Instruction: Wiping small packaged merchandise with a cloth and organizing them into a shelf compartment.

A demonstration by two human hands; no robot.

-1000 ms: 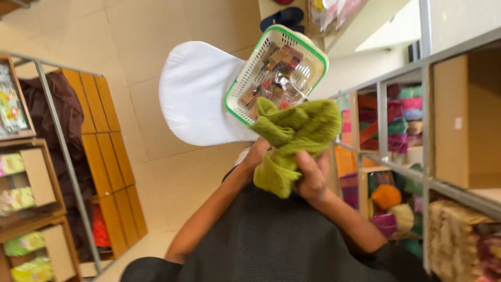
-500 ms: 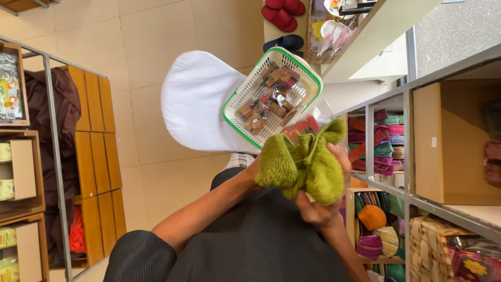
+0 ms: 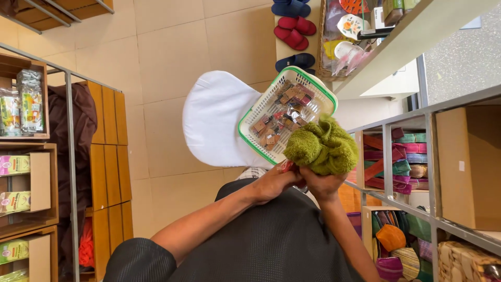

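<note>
A fuzzy green cloth (image 3: 324, 146) is bunched into a ball on top of my right hand (image 3: 321, 184), which grips it from below. My left hand (image 3: 272, 183) presses in beside it, fingers closed at the cloth's lower edge, where something small and red shows. Just beyond the cloth, a white plastic basket with a green rim (image 3: 245, 133) holds several small brown and red packets. The basket rests tilted on a white rounded seat (image 3: 216, 120). My dark shirt fills the bottom of the view.
Blue and red slippers (image 3: 292, 31) lie on the tiled floor. A metal shelf rack on the right holds colourful woven goods (image 3: 409, 156) and a cardboard box (image 3: 467, 167). Wooden shelves with packaged goods (image 3: 21, 172) and a dark hanging cloth (image 3: 78, 136) stand on the left.
The green cloth, held loosely spread between both hands before, is now gathered into a tight ball over my right hand. My hands have come closer together.
</note>
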